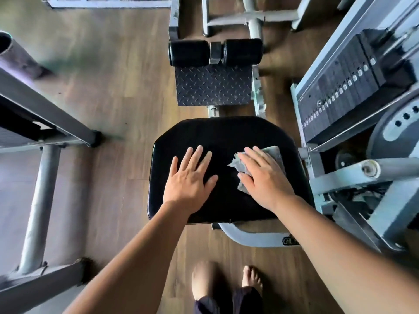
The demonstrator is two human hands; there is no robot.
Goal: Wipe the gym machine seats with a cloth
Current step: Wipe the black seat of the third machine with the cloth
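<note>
Both hands lay flat on the black seat point(226, 137): left hand point(189, 177) spread bare near its left edge, right hand point(264, 177) pressing the grey cloth point(275, 152) toward its right edge. Cloth looked thin, limp, light; best held bunched under the palm.

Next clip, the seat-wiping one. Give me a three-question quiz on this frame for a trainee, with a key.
1. True or false: the left hand lies flat on the black seat with no cloth under it.
2. Which hand presses the grey cloth onto the seat? A) left hand B) right hand C) both hands
3. Fill in: the weight stack stands on the person's ____ side of the seat.

Key: 1 true; 2 B; 3 right.
</note>
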